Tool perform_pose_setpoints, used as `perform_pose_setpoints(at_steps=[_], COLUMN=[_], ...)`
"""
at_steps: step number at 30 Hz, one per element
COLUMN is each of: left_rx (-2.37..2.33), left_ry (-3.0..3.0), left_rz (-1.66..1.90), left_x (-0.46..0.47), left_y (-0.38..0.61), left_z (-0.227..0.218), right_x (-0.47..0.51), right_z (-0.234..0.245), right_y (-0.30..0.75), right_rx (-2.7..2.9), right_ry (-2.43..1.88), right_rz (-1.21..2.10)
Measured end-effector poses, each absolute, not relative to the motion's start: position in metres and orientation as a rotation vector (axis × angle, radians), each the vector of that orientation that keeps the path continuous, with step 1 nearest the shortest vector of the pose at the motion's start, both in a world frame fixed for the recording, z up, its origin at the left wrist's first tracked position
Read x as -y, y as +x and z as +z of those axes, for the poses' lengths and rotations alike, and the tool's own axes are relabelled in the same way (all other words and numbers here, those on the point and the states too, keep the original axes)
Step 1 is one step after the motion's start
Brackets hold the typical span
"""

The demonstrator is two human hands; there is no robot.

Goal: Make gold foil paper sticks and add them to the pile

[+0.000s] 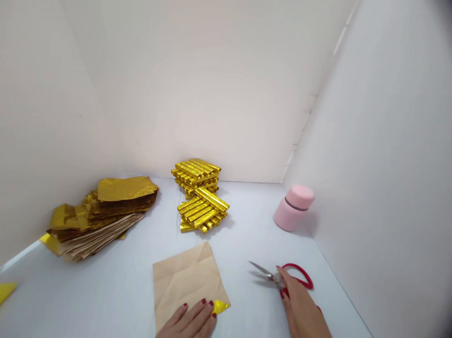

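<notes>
Seemingly, folded brown paper is pressed under the open left hand, lower centre of frame — scissors are clamped in the right hand.

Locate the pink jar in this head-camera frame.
In the head view, the pink lidded jar stands upright on the right of the white surface, close to the right wall, beyond the red-handled scissors and right of the stacked gold foil strips.

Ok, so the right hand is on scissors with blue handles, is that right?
Not quite: the handles aren't blue, they're red. The head view shows it: the right hand is on the scissors with red handles.
</notes>
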State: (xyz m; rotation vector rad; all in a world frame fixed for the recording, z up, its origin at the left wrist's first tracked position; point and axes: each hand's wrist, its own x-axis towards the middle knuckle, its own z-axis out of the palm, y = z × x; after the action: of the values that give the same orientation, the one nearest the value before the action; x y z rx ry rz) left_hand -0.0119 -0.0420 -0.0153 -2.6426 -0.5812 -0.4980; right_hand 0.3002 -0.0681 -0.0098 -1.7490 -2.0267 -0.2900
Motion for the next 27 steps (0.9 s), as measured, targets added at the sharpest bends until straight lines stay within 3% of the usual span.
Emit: perform_pose_setpoints(at_steps=[5, 20, 27], left_rx=[0.609, 0.560, 0.709], left_ry=[-2.691, -2.620, -3.023], left_rz=[-0.497, -0.491, -0.486], left_x=[0.043, 0.041, 0.031], left_y=[-0.013, -0.009, 0.007], left_z=[-0.015, -0.002, 0.022], right_x=[0.074, 0.066, 0.064], right_z=[-0.002, 0.003, 0.005], right_y=[0.275, 0.275, 0.272], right_rx=[2.242, 2.459, 2.430], right_ry=[-1.501, -1.390, -1.369], right_rz=[-0.080, -0.150, -0.165])
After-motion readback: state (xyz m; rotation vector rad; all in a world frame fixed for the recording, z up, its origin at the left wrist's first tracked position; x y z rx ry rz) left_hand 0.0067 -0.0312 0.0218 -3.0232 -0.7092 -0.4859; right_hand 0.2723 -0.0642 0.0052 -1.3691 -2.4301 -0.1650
